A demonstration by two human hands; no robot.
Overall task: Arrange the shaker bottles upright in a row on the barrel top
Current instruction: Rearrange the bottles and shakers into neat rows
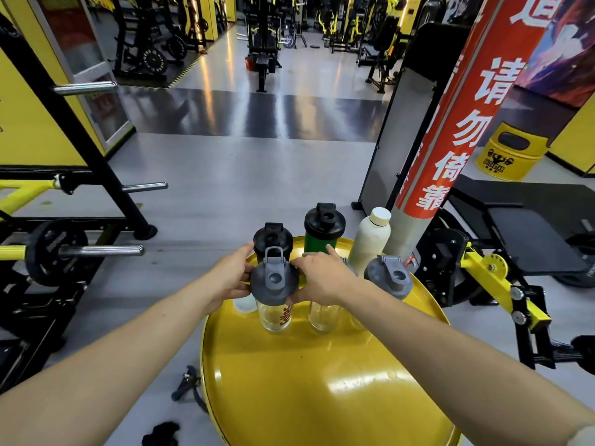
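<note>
Several bottles stand upright at the far side of the yellow barrel top [322, 387]. A clear shaker bottle with a grey lid and red lettering [275, 286] is held between my two hands. My left hand [230, 275] clasps its left side, and its fingertips reach the black shaker [273, 238] behind. My right hand [318, 276] presses the lid's right side and covers the top of a second clear bottle [323, 318]. Further back stand a green shaker with a black lid [323, 231] and a cream bottle [370, 243]. Another grey-lidded shaker [388, 278] stands at the right.
A red-and-grey pillar [450, 140] rises just behind the barrel on the right. A yellow-and-black weight machine [483, 272] stands at the right and a plate rack [64, 249] at the left. A small white object [244, 304] sits under my left hand. Black straps [188, 381] lie on the floor.
</note>
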